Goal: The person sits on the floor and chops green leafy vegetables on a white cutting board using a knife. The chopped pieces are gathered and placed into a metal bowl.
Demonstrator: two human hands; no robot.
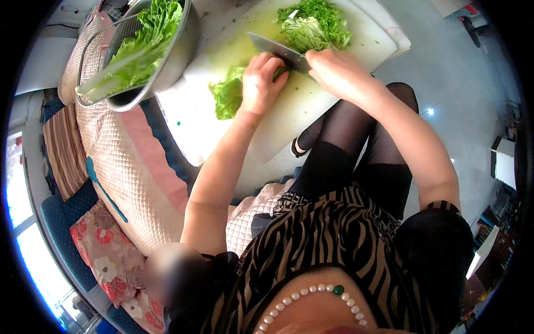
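My right hand (pixel 333 72) grips the handle of a wide-bladed kitchen knife (pixel 278 49), its blade slanting up and left over the cutting board (pixel 288 121). Close beside the blade, my left hand (pixel 263 79) is curled over a bunch of lettuce leaves (pixel 228 95) and presses it to the board. The leafy ends stick out to the left of that hand; its fingers hide the middle of the bunch. Beyond the knife lies a heap of shredded greens (pixel 317 29), pale in front and darker green behind. Whether the edge touches the lettuce cannot be seen clearly.
At the far left a metal bowl (pixel 183 46) stands with a wire-mesh strainer (pixel 83 54) at its rim, holding whole lettuce leaves (pixel 146 54). The board lies on a white table (pixel 183 129). A quilted sofa cover (pixel 125 175) runs along the left.
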